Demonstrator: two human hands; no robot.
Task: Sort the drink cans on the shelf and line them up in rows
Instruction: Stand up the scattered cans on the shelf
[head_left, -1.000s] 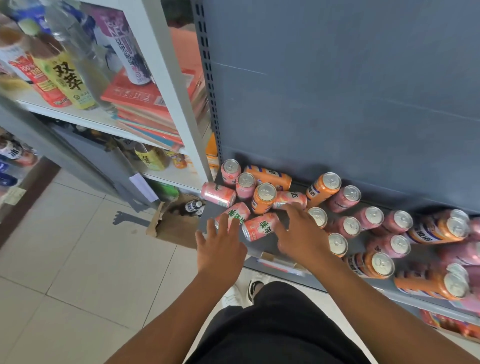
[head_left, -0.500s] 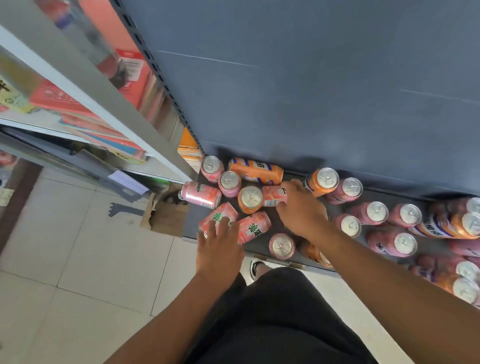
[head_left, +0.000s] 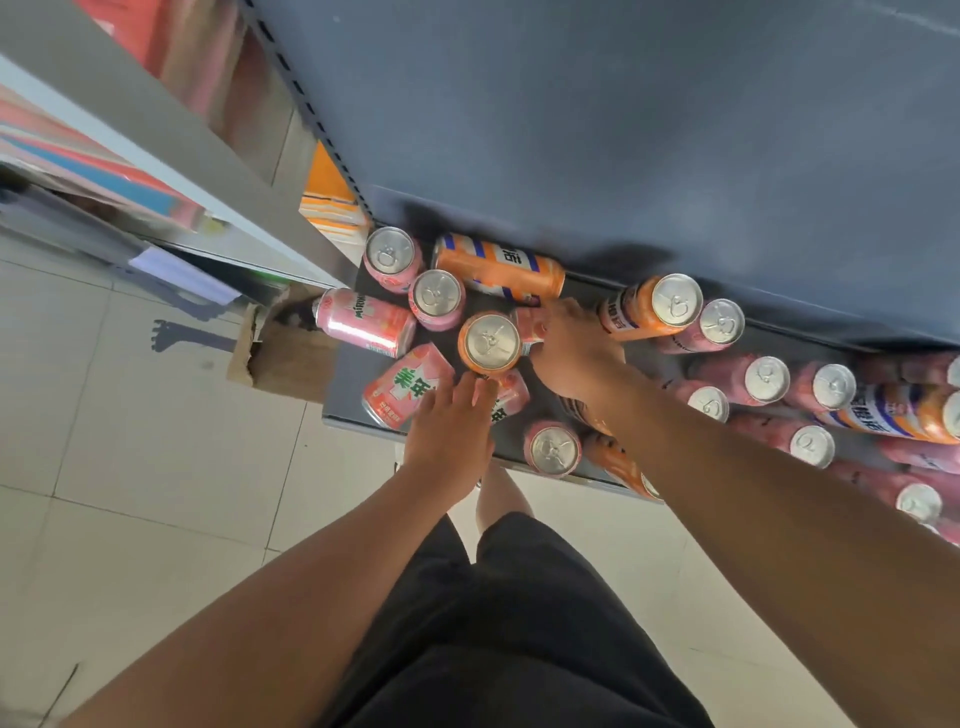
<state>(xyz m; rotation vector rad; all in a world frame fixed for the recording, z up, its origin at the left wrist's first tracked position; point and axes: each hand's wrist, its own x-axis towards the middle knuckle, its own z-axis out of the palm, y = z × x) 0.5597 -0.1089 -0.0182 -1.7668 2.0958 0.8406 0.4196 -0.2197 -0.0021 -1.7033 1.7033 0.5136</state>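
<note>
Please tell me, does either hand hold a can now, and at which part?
The right hand grips the lying pink can around its body. The left hand holds nothing; its straight fingers rest on a fallen can with green characters.

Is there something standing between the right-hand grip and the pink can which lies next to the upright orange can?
Nothing visible does. The right-hand grip has its fingers curled on the lying pink can. The upright orange can stands against that can's other end, not between hand and can.
</note>
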